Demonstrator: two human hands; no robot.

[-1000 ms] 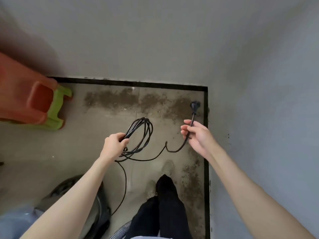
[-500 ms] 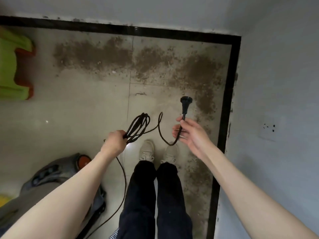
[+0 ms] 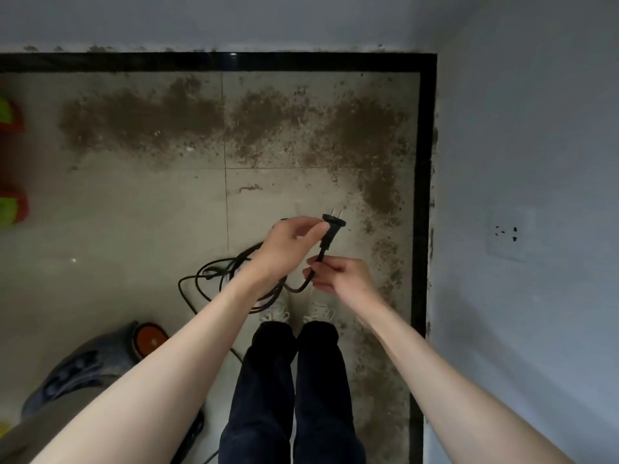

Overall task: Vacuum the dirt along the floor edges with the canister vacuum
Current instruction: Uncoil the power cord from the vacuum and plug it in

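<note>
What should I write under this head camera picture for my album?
Left hand pinches the vacuum's plug, right hand grips its cord, above the dirt edging the floor.

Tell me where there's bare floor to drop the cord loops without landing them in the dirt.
Free: the pale tile left of the cord loops, bordered by the stool feet and the canister vacuum. Crowded: dirt runs along the far black edge strip and down the right side past the shoes.
</note>
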